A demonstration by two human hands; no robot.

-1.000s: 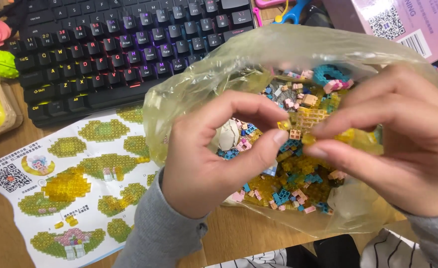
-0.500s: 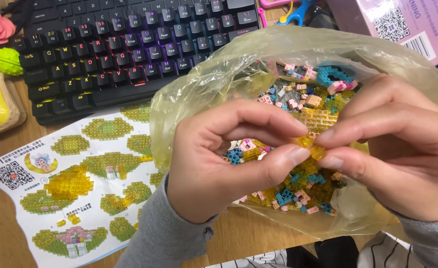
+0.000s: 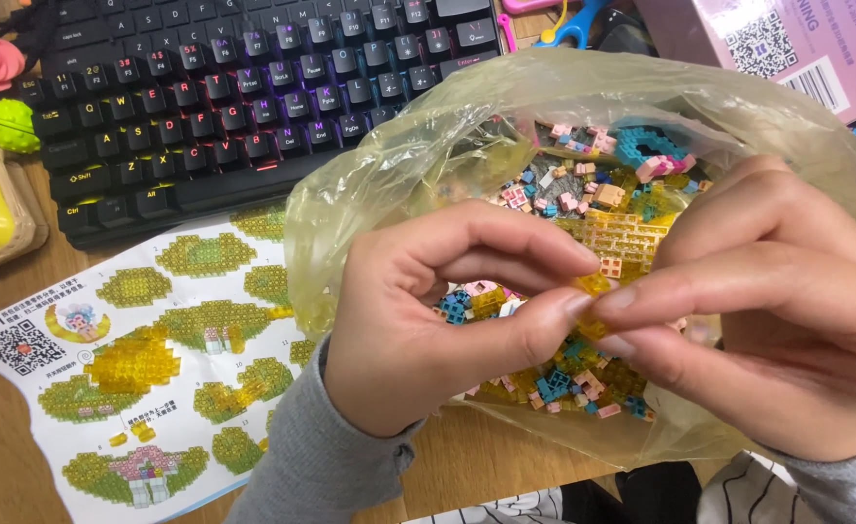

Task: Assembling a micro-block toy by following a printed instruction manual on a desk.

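Both the left hand [image 3: 438, 320] and the right hand [image 3: 777, 311] pinched 1 small yellow brick [image 3: 593, 284] between their fingertips. It sat directly above the open plastic bag [image 3: 399, 155] of mixed bricks.

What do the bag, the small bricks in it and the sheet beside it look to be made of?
Crinkled yellowish see-through bag: thin plastic film, glossy, creased. Tiny yellow, pink and blue building bricks: moulded hard plastic, some translucent. Printed instruction sheet: apparently paper, flat, lightly glossy.
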